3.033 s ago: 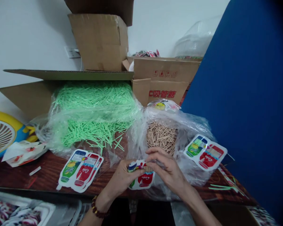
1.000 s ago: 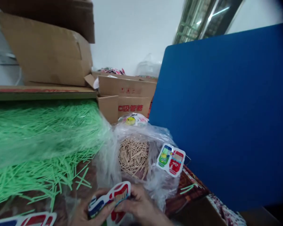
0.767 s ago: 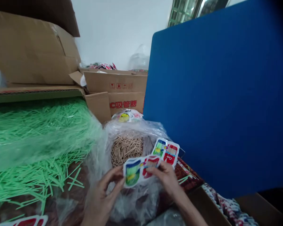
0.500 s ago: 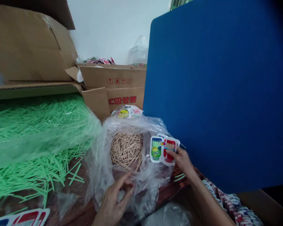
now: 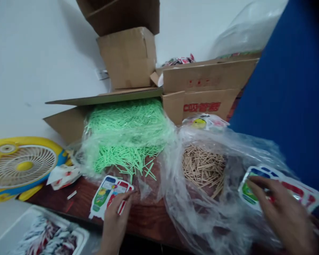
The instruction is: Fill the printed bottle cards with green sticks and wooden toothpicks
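My left hand [image 5: 117, 214] is at the right side of a printed card pack [image 5: 102, 196] on the dark wooden table, its fingers closed at the card's edge. At the right, my right hand [image 5: 281, 209] grips printed cards [image 5: 300, 193], slightly blurred. Brown sticks [image 5: 202, 168] lie in an open clear plastic bag [image 5: 172, 187] between the hands. Behind my left hand, many green sticks [image 5: 127, 124] spill from a plastic-lined cardboard box [image 5: 66, 124].
A yellow and blue fan [image 5: 23, 165] stands at the left. Below it is a white bin [image 5: 81, 241] with wrapped items. Cardboard boxes [image 5: 130, 58] rise behind, and a blue panel [image 5: 287, 117] closes off the right side.
The view has swung left, showing the fan and bin. My left hand has moved from in front of the brown sticks to the card pack at the left. My right hand still holds cards.
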Available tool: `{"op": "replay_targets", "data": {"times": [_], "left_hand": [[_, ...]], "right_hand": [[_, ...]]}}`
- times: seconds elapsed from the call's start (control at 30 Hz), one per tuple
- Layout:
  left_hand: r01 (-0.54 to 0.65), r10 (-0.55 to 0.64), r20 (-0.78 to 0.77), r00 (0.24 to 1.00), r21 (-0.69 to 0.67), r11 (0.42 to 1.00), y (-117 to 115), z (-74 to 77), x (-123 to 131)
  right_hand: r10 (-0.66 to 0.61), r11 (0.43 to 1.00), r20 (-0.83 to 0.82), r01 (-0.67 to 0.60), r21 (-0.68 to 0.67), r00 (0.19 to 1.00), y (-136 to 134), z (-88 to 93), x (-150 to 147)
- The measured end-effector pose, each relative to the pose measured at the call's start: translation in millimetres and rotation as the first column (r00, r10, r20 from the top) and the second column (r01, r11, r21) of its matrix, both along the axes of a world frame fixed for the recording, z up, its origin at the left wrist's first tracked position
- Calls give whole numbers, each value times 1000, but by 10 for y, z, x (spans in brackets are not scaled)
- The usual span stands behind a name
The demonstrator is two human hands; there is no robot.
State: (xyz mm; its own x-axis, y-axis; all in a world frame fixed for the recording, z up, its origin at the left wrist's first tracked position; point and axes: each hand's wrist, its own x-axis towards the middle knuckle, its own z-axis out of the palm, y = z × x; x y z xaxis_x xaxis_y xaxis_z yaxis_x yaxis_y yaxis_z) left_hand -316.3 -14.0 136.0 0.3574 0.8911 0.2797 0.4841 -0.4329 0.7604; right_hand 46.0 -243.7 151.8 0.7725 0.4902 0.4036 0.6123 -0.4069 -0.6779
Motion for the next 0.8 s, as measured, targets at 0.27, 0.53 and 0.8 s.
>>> {"op": "replay_targets", "data": {"times": [0.27, 0.53, 0.8], "left_hand": [[-320, 369, -394, 842, 186, 929, 745, -335, -915], [-364, 317, -458, 830, -15, 931, 842, -412, -1001], [-340, 304, -413, 859, -15, 940, 902, -409, -931]], "right_hand": [[767, 594, 23, -695, -406, 642, 2247, 377, -1420], [477, 691, -1, -376, -618, 879, 3254, -193, -1829], [348, 721, 78, -214, -659, 934, 3336, -355, -1994]]}}
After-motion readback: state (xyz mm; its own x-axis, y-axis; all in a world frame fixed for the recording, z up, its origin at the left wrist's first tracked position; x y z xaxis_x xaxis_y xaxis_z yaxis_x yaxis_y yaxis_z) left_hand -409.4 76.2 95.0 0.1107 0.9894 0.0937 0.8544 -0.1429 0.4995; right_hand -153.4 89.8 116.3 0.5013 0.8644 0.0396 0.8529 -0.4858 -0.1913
